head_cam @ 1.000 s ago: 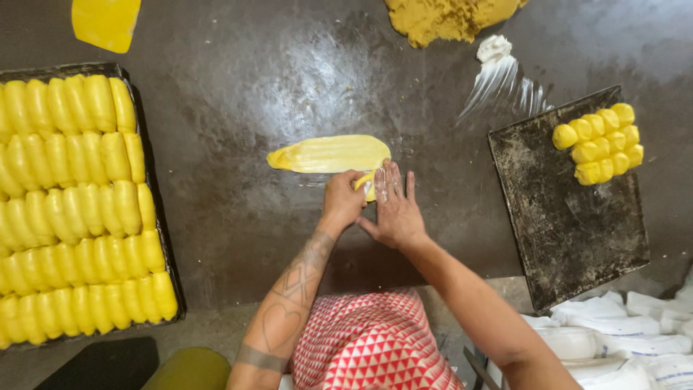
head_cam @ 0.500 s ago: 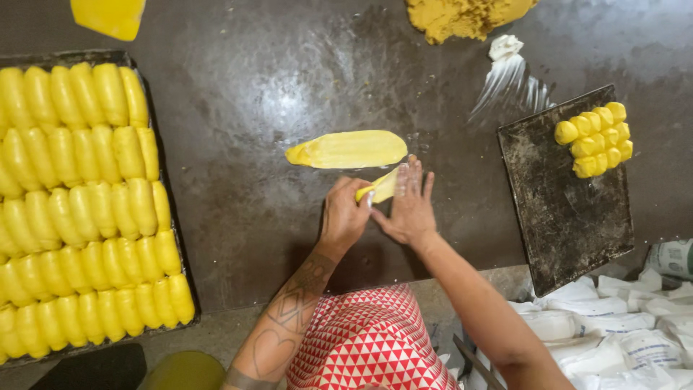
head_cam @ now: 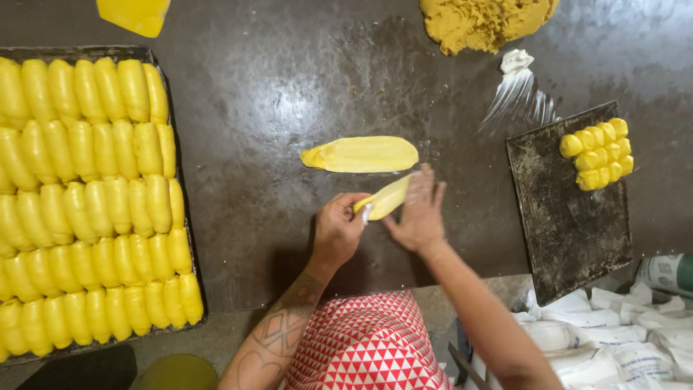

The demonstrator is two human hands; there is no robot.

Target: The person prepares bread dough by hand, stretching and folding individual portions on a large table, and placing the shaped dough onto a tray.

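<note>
Left hand (head_cam: 338, 230) pinching near end of small yellow dough piece (head_cam: 385, 198) on dark surface (head_cam: 274, 108). Right hand (head_cam: 419, 209) flat, fingers spread, pressing its far end. Flattened dough oval (head_cam: 361, 154) just beyond. Full tray of rolls (head_cam: 160, 87) left; small tray (head_cam: 563, 217) right.

Full tray (head_cam: 167, 101) of yellow rolls left; crumbly filling heap (head_cam: 480, 22) top; small tray (head_cam: 570, 231) right.

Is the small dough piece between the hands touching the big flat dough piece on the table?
Cannot tell. In the head view the small dough piece ends right under the flat dough piece; no clear gap or contact shows.
</note>
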